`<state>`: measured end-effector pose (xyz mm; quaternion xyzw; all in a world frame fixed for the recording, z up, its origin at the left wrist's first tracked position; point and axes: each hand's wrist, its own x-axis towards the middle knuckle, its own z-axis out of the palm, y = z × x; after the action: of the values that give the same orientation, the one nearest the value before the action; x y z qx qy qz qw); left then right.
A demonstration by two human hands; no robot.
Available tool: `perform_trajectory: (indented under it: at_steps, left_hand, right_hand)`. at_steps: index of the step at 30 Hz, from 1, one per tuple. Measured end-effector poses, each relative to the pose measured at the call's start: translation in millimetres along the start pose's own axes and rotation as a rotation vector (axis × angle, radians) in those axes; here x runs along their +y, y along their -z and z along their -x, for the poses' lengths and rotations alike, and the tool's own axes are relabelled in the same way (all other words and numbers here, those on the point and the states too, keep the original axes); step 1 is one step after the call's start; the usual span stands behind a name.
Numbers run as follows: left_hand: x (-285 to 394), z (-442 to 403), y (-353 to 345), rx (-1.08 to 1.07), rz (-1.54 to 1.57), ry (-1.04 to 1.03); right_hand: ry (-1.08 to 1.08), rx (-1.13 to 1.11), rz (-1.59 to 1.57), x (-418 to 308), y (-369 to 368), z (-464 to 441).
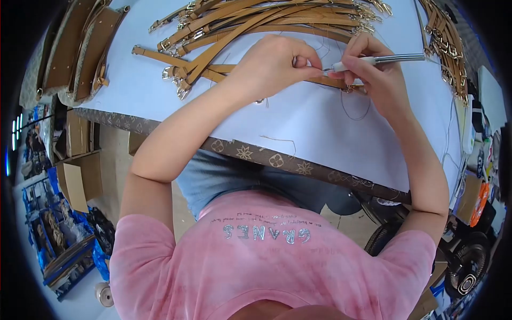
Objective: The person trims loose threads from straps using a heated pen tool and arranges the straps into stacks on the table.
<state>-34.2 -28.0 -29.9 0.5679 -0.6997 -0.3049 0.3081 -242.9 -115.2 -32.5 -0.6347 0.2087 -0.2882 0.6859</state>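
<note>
My left hand (277, 64) is closed in a pinch over a tan leather strap (341, 83), its thumb and forefinger at the strap's edge. My right hand (377, 72) grips a pen-like tool (400, 58) with a white body and a silver metal rear section. The tool's tip points left and meets the left fingertips; exactly what it touches there is too small to tell. A dark loop of thread (356, 117) hangs below the strap near my right hand. Part of the strap is hidden behind my fingers.
Several tan straps with metal buckles (234, 32) lie piled beyond my hands on the white tabletop (330, 138). More buckled straps (447, 42) hang at the right edge. Brown bag pieces (90, 53) stand at the far left. A black fan (466, 266) is lower right.
</note>
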Motion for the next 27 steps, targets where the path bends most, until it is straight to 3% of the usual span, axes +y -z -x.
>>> perform_trajectory:
  at_steps: [2,5,13,27]
  left_hand:
    - [2.3,0.2,2.0,0.005,-0.030,0.001]
    - [9.4,2.3,13.7,-0.105,0.246,0.297]
    - [5.5,1.4,11.3,-0.138,0.238,0.159]
    - [9.4,1.2,12.3,-0.122,0.218,0.167]
  right_hand:
    - [-0.006,0.019,0.032,-0.4,-2.7,0.2]
    - [-0.028,0.004,0.198,-4.1,-9.6,4.2]
    - [0.010,-0.041,0.346,0.4,-8.1,3.7]
    - [0.031,-0.036,0.352,0.4,-9.2,2.6]
